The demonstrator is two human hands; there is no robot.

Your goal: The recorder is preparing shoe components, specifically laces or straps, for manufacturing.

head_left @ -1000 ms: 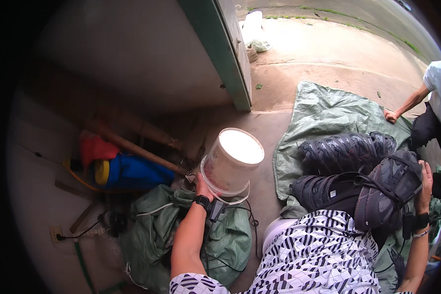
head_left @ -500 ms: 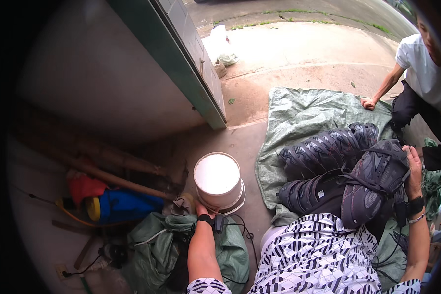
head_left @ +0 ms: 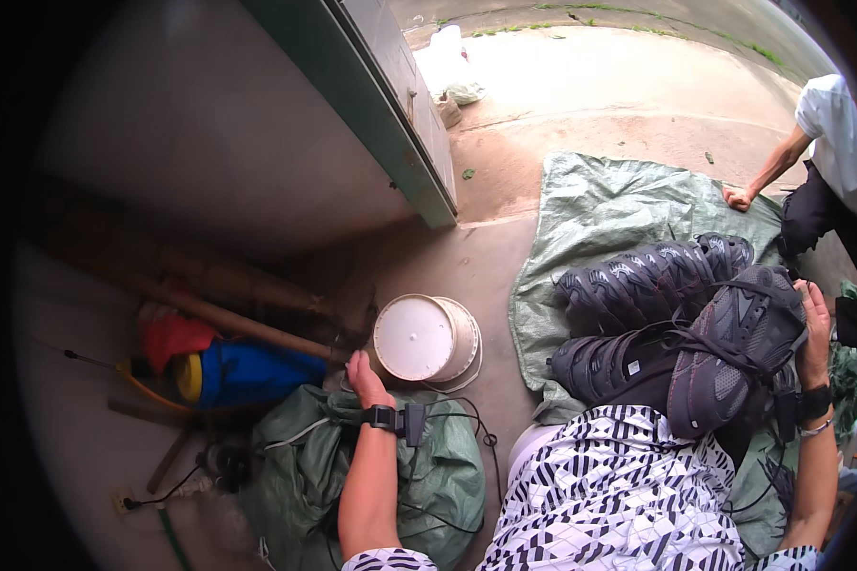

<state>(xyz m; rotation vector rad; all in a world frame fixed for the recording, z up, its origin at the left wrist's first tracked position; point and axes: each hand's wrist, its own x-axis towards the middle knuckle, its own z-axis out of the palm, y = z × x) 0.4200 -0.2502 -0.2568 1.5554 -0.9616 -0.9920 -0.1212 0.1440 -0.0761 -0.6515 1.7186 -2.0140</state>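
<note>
My right hand point(head_left: 812, 333) grips the far end of a dark grey lace-up sneaker point(head_left: 733, 338), tilted above my lap. Under and beyond it, a row of similar dark sneakers point(head_left: 638, 281) lies packed side by side on a green woven sheet point(head_left: 581, 205). My left hand point(head_left: 366, 381) reaches out by the left side of a white lidded bucket point(head_left: 415, 336), over a green woven sack point(head_left: 428, 485). Its fingers look curled together, and what they hold, if anything, is hidden. The bucket leans, its lid toward the left.
Another person's hand point(head_left: 736, 198) rests on the sheet's far right corner. At left lie a blue container with a yellow end point(head_left: 248, 373), a red cloth point(head_left: 173, 335) and a long pole point(head_left: 229, 319). A door edge point(head_left: 400, 124) stands beyond. Cables hang from both my wrists.
My left hand has moved from the bucket's lower front to its left side. The bucket has shifted and now leans left. My right hand keeps the sneaker; the view has turned slightly.
</note>
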